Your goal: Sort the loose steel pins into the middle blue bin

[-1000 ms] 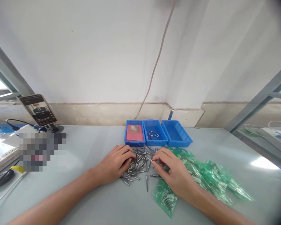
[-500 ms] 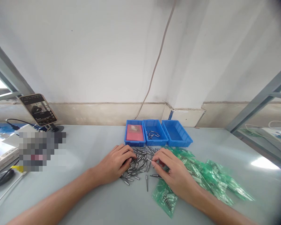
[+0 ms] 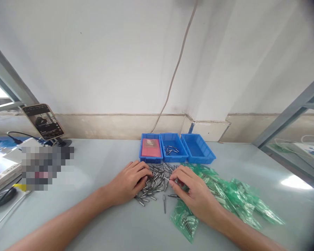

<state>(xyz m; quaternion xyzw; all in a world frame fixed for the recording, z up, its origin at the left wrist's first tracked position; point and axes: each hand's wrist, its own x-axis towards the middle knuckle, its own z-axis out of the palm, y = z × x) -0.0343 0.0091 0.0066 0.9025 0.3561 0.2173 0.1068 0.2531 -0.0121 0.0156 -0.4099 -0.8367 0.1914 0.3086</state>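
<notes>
A loose pile of small metal pins (image 3: 157, 181) lies on the grey table between my hands. At the pile's left edge rests my left hand (image 3: 133, 181), its fingers curled over the pins; what its fingertips hold, if anything, is hidden. My right hand (image 3: 185, 184) is at the right edge of the pile, thumb and forefinger pinched together on something too small to make out. One single pin (image 3: 164, 204) lies apart in front of the pile. Green plastic bags (image 3: 232, 195) with metal parts inside spread to the right, and another green bag (image 3: 185, 223) lies below my right wrist.
Behind the pile stand three blue bins: the left one (image 3: 151, 161) holds a red item, the middle one (image 3: 174, 159) several pins, the right one (image 3: 197, 148) shows a bare bottom. A phone (image 3: 44, 122) on a stand and cables are at the left.
</notes>
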